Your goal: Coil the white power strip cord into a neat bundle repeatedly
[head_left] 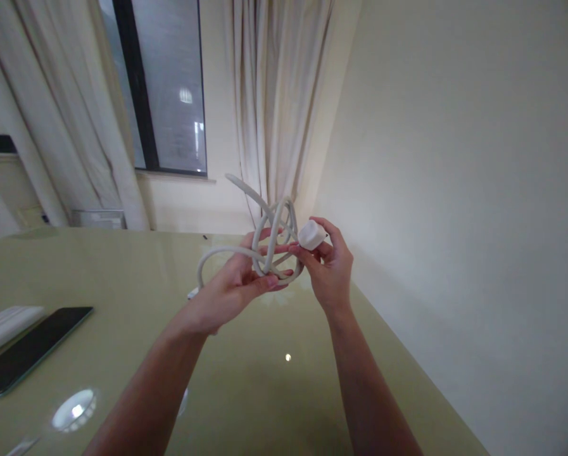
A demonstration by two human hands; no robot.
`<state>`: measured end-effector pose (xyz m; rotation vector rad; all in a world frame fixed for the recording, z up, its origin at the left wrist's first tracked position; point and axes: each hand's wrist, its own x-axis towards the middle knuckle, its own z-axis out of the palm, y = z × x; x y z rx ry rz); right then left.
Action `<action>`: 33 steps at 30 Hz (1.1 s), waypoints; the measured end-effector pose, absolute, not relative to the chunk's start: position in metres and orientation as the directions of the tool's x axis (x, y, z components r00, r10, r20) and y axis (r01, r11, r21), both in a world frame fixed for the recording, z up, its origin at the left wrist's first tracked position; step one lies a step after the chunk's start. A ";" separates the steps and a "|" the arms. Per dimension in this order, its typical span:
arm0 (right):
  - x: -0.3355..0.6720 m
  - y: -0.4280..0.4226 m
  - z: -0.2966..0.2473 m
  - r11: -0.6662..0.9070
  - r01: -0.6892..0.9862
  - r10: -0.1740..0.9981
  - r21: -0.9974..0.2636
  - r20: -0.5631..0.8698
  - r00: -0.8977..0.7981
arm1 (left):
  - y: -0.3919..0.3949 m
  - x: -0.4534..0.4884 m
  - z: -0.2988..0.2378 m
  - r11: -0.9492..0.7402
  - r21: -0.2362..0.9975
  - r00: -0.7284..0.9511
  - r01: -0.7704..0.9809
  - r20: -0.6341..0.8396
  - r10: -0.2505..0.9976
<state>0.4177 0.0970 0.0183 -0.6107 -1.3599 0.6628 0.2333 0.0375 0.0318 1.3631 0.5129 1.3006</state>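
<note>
A thick white cable (275,231) is loosely looped and tangled above the table. My left hand (239,278) grips the loops from the left, its thumb pressed over the lower coils. One free bend of the cable rises up and to the left, while another curves down past my left wrist. At the right of the tangle, my right hand (328,259) pinches a white plug (311,235) and the cable beside it. A small white end piece (193,293) shows just behind my left wrist.
The glossy greenish table (255,380) reflects lights. A black flat slab (31,348) and a white long object (8,326) lie at its left. A pale wall (464,190) borders the right side. Behind stand curtains (284,95) and a dark-framed window (170,82).
</note>
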 end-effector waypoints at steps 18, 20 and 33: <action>0.410 0.106 0.016 0.631 -0.189 0.773 -0.752 0.592 0.226 | 0.061 0.217 0.015 -0.231 0.906 0.191 -0.355 0.312 0.931; 0.411 0.108 0.015 0.622 -0.198 0.780 -0.758 0.575 0.248 | 0.058 0.218 0.017 -0.209 0.898 0.227 -0.388 0.313 0.922; 0.404 0.089 0.021 0.721 -0.151 0.683 -0.676 0.657 0.318 | 0.067 0.228 0.012 -0.293 0.922 -0.009 -0.253 0.301 0.954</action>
